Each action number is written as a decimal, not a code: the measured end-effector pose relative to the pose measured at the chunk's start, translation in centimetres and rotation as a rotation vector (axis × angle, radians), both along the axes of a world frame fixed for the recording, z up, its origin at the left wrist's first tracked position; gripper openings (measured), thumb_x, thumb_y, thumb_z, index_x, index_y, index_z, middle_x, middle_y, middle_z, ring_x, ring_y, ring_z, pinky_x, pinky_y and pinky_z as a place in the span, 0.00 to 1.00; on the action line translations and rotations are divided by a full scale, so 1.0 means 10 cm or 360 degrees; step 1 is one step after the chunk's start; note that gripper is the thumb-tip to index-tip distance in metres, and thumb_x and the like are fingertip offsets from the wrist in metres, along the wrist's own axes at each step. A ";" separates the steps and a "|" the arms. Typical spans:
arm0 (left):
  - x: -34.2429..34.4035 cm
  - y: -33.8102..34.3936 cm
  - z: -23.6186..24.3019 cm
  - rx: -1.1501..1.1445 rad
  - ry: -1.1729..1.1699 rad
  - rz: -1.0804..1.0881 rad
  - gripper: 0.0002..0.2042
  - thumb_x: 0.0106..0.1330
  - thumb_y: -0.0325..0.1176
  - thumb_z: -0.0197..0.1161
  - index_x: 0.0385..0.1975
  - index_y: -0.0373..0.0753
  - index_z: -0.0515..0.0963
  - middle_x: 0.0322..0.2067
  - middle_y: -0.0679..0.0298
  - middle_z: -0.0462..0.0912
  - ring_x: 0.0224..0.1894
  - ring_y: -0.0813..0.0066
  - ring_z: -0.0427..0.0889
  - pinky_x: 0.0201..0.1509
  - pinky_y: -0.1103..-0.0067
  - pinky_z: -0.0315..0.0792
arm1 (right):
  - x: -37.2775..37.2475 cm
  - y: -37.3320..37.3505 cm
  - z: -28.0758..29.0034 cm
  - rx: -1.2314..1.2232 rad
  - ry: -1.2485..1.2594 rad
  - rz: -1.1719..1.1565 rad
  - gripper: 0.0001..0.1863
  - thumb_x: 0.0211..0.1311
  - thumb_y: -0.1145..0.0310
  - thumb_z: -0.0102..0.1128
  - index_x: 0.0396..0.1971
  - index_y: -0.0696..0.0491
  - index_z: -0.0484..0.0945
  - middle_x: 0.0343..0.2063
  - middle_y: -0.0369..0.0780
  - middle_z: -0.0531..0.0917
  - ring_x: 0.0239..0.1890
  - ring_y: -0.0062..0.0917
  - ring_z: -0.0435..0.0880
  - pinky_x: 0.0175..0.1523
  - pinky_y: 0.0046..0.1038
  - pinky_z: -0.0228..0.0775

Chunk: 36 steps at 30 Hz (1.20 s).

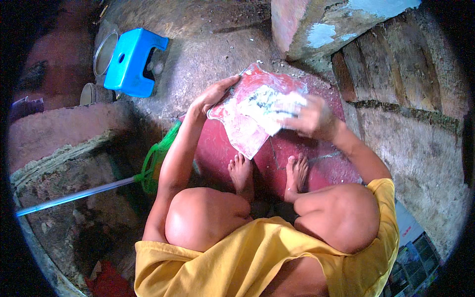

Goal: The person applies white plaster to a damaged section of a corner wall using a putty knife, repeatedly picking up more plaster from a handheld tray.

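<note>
In front of my feet is a flat red sheet-like thing with a wavy edge, its face smeared with white; I cannot make out its exact kind. My left hand grips it by its left edge. My right hand, blurred by motion, is closed on a crumpled white cloth, which lies against the red face. Dark marks show on the cloth, and it could also be paper. Part of the cloth is hidden under my right fingers.
My bare feet rest on a red tiled floor. A blue plastic stool lies on its side at the far left. Nearer on the left is a green net on a pale pole. Wooden boards stand at the right.
</note>
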<state>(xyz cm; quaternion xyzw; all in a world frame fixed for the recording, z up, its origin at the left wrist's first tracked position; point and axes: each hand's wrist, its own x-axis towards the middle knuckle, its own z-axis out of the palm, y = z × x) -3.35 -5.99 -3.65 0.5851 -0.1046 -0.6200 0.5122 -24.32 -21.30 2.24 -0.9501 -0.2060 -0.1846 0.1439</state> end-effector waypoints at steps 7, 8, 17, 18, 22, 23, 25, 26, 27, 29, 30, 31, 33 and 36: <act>0.10 0.09 0.03 0.0075 -0.0392 -0.0031 0.20 0.62 0.44 0.42 0.42 0.33 0.70 0.38 0.67 0.73 0.36 0.79 0.70 0.44 0.84 0.62 | -0.07 0.12 -0.06 0.0062 0.0050 -0.0090 0.15 0.41 0.70 0.49 0.34 0.44 0.76 0.34 0.34 0.76 0.36 0.28 0.75 0.34 0.24 0.69; 0.14 0.15 -0.02 0.0083 -0.0523 -0.0076 0.21 0.62 0.45 0.42 0.43 0.32 0.69 0.40 0.64 0.72 0.40 0.77 0.69 0.47 0.83 0.60 | -0.05 0.11 -0.05 0.0079 0.0051 -0.0091 0.15 0.40 0.70 0.50 0.33 0.45 0.76 0.33 0.34 0.77 0.36 0.28 0.75 0.34 0.24 0.69; -0.02 0.12 0.27 -0.0011 -0.0859 -0.0228 0.28 0.61 0.50 0.42 0.51 0.31 0.60 0.52 0.57 0.63 0.55 0.69 0.59 0.58 0.80 0.50 | 0.15 -0.32 -0.19 0.1286 0.0348 -0.1055 0.19 0.46 0.79 0.48 0.42 0.64 0.65 0.36 0.46 0.76 0.40 0.25 0.74 0.47 0.24 0.62; -0.04 0.12 0.30 -0.0023 -0.0878 -0.0227 0.28 0.61 0.50 0.42 0.51 0.31 0.60 0.51 0.57 0.63 0.54 0.69 0.60 0.57 0.80 0.50 | 0.14 -0.37 -0.22 0.1338 0.0414 -0.1062 0.19 0.46 0.80 0.48 0.43 0.64 0.65 0.37 0.46 0.76 0.41 0.25 0.73 0.47 0.23 0.62; 0.02 0.13 0.23 -0.0029 -0.0787 -0.0206 0.27 0.61 0.49 0.42 0.51 0.32 0.61 0.50 0.57 0.64 0.53 0.69 0.61 0.56 0.80 0.52 | 0.14 -0.37 -0.37 0.1417 0.0451 -0.1095 0.19 0.46 0.79 0.48 0.43 0.64 0.65 0.37 0.45 0.76 0.41 0.25 0.73 0.47 0.23 0.62; 0.04 0.13 0.18 -0.0030 -0.0715 -0.0201 0.27 0.61 0.49 0.42 0.51 0.32 0.61 0.50 0.57 0.64 0.52 0.69 0.62 0.55 0.80 0.53 | 0.14 -0.31 -0.38 0.1442 0.0478 -0.1097 0.19 0.47 0.79 0.48 0.43 0.64 0.65 0.37 0.45 0.76 0.41 0.25 0.73 0.47 0.23 0.62; -0.01 0.14 0.23 0.0084 -0.0730 -0.0106 0.26 0.61 0.49 0.42 0.50 0.33 0.62 0.49 0.58 0.66 0.50 0.70 0.63 0.53 0.80 0.54 | 0.15 -0.20 -0.38 0.1452 0.0421 -0.1062 0.18 0.46 0.78 0.50 0.41 0.64 0.66 0.36 0.45 0.76 0.40 0.25 0.74 0.46 0.24 0.63; -0.05 0.11 0.28 0.0137 -0.0735 -0.0062 0.25 0.61 0.49 0.41 0.50 0.34 0.62 0.48 0.59 0.66 0.49 0.70 0.64 0.52 0.80 0.55 | 0.14 -0.15 -0.41 0.1463 0.0383 -0.1057 0.18 0.46 0.78 0.50 0.41 0.64 0.67 0.35 0.45 0.76 0.40 0.25 0.74 0.46 0.24 0.63; -0.04 0.12 0.17 0.0146 -0.0781 -0.0030 0.25 0.61 0.49 0.41 0.49 0.34 0.63 0.47 0.60 0.67 0.48 0.71 0.64 0.51 0.80 0.56 | 0.13 -0.11 -0.44 0.1503 0.0345 -0.1060 0.17 0.46 0.77 0.51 0.40 0.64 0.67 0.35 0.46 0.76 0.39 0.26 0.74 0.45 0.24 0.63; 0.01 0.15 0.01 0.0156 -0.0892 0.0044 0.24 0.61 0.49 0.40 0.47 0.34 0.64 0.45 0.62 0.68 0.45 0.73 0.64 0.49 0.80 0.56 | 0.12 -0.10 -0.60 0.1670 0.0241 -0.1117 0.16 0.45 0.75 0.53 0.38 0.63 0.69 0.33 0.47 0.77 0.38 0.28 0.76 0.44 0.26 0.65; 0.02 0.14 -0.01 0.0157 -0.0893 0.0038 0.24 0.61 0.49 0.40 0.46 0.34 0.65 0.44 0.63 0.68 0.44 0.74 0.64 0.49 0.80 0.57 | 0.08 -0.12 -0.71 0.1744 0.0193 -0.1149 0.16 0.45 0.75 0.53 0.38 0.63 0.69 0.33 0.47 0.77 0.38 0.29 0.76 0.44 0.26 0.65; -0.03 0.10 0.04 0.0160 -0.0882 0.0026 0.24 0.61 0.49 0.40 0.46 0.33 0.65 0.43 0.63 0.68 0.43 0.74 0.64 0.48 0.80 0.57 | 0.03 -0.15 -0.78 0.1818 0.0154 -0.1192 0.16 0.45 0.75 0.53 0.37 0.63 0.69 0.33 0.47 0.77 0.38 0.29 0.76 0.44 0.26 0.65; -0.10 0.10 0.19 0.0142 -0.0789 0.0074 0.23 0.61 0.48 0.40 0.43 0.32 0.66 0.41 0.65 0.69 0.42 0.76 0.64 0.48 0.81 0.57 | 0.02 -0.14 -0.65 0.1615 0.0012 -0.1165 0.15 0.46 0.75 0.52 0.37 0.63 0.69 0.33 0.47 0.77 0.38 0.29 0.76 0.44 0.26 0.65; 0.02 0.19 0.06 0.0094 -0.0783 -0.0039 0.22 0.62 0.47 0.40 0.41 0.33 0.68 0.40 0.64 0.70 0.40 0.77 0.65 0.46 0.82 0.58 | 0.09 -0.08 -0.10 0.1436 0.0103 -0.0836 0.14 0.48 0.74 0.50 0.38 0.59 0.70 0.34 0.45 0.76 0.37 0.33 0.76 0.44 0.27 0.65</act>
